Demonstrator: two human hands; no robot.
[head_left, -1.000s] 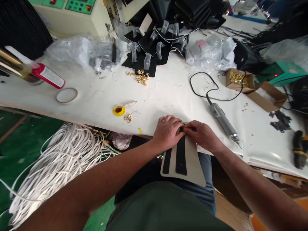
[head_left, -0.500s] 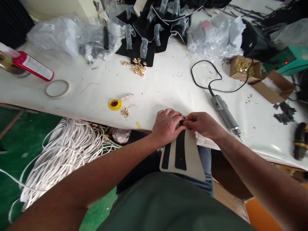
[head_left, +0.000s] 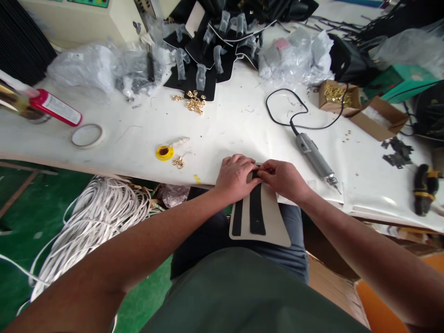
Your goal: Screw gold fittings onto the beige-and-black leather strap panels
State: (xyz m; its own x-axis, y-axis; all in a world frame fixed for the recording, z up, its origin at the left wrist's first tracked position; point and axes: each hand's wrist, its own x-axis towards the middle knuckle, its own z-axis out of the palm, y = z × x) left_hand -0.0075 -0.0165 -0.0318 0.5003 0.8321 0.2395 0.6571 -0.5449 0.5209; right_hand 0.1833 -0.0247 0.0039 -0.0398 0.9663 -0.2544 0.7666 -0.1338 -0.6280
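Observation:
A beige panel (head_left: 274, 221) with rounded corners extends over the table's front edge above my lap. Lengthwise on it lie a long black strip (head_left: 257, 217) and a narrower black strip (head_left: 237, 219). My left hand (head_left: 235, 179) rests over the far left part of the panel, fingers bent and thumb against the long strip, holding the panel down. My right hand (head_left: 280, 179) pinches at the far end of that strip with thumb and forefinger. The fingertips of both hands nearly meet there and hide what exactly lies between them.
A grey electric screwdriver (head_left: 315, 156) with a black cord lies to the right, beyond it pliers (head_left: 425, 189). Gold hardware (head_left: 196, 104), a yellow ring-shaped container (head_left: 164, 152), a tape roll (head_left: 87, 135) and a red bottle (head_left: 58, 107) sit on the table (head_left: 222, 129).
The camera view has shifted slightly, so the whole scene sits a little differently. Both hands keep their places at the panel's far end, with only small finger movement.

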